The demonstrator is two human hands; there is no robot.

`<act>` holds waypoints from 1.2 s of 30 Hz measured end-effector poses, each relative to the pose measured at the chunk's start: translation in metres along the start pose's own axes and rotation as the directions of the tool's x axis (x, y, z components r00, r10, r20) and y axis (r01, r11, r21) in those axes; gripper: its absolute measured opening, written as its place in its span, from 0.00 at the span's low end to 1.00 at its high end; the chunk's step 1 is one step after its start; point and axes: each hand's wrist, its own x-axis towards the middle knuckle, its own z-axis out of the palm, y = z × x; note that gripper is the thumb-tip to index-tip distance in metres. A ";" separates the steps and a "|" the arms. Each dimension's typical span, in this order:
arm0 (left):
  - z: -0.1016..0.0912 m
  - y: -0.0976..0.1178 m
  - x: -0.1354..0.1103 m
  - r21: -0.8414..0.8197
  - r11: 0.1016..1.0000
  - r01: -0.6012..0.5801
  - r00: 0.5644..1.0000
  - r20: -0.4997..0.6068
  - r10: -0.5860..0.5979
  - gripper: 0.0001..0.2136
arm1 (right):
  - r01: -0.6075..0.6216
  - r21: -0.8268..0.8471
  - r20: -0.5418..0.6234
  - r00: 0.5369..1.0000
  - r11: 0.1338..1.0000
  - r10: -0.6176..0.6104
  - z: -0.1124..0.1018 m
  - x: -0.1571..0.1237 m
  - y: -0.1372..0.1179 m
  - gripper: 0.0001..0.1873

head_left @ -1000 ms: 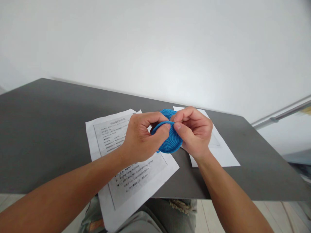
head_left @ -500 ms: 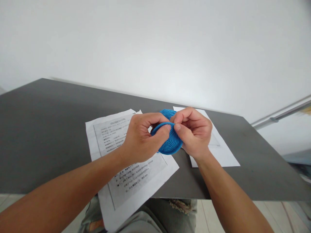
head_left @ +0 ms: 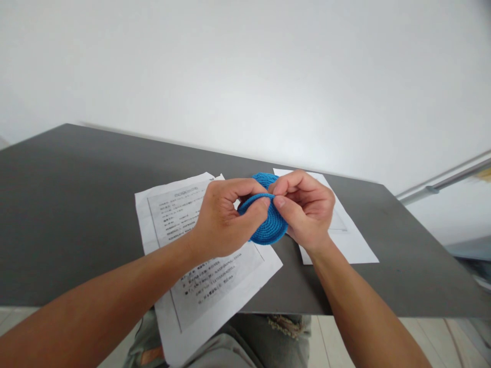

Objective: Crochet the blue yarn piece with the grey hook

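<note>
A round blue crocheted piece (head_left: 269,225) is held above the dark grey table (head_left: 76,204), folded at its top edge. My left hand (head_left: 224,217) pinches its left rim between thumb and curled fingers. My right hand (head_left: 305,207) grips the right side, thumb pressed against the upper edge close to the left thumb. Both hands are closed on the piece, and the far part of it is hidden behind my fingers.
A printed sheet of paper (head_left: 192,276) lies under my left forearm and hangs over the table's near edge. A second white sheet (head_left: 356,245) lies under my right hand. A white wall stands behind the table; a metal rail (head_left: 441,184) shows at right.
</note>
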 end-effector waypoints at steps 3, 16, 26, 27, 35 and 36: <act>0.000 -0.001 0.000 0.016 1.000 -0.022 1.000 0.005 0.022 0.11 | -0.002 -0.022 0.007 1.000 1.000 0.002 0.000 0.001 -0.001 0.05; 0.001 -0.001 0.001 -0.017 1.000 -0.018 1.000 0.025 0.018 0.11 | 0.003 0.042 0.031 1.000 0.999 -0.004 -0.001 -0.001 0.001 0.07; -0.001 0.001 0.000 0.006 1.000 0.006 1.000 0.030 -0.006 0.10 | 0.023 0.051 0.045 0.999 0.998 -0.025 -0.002 -0.001 0.002 0.06; -0.001 0.001 0.001 0.008 1.000 0.002 1.000 0.031 -0.002 0.11 | 0.024 0.042 0.043 0.999 0.999 -0.026 -0.002 -0.001 0.001 0.06; 0.000 -0.002 0.000 -0.052 0.999 0.001 0.999 0.039 0.001 0.10 | 0.004 -0.027 0.000 1.000 1.000 -0.004 0.001 0.000 -0.004 0.07; 0.000 -0.002 -0.001 -0.070 0.997 0.007 0.999 0.042 -0.004 0.10 | 0.006 -0.025 -0.007 1.000 1.000 -0.006 0.001 0.000 -0.004 0.06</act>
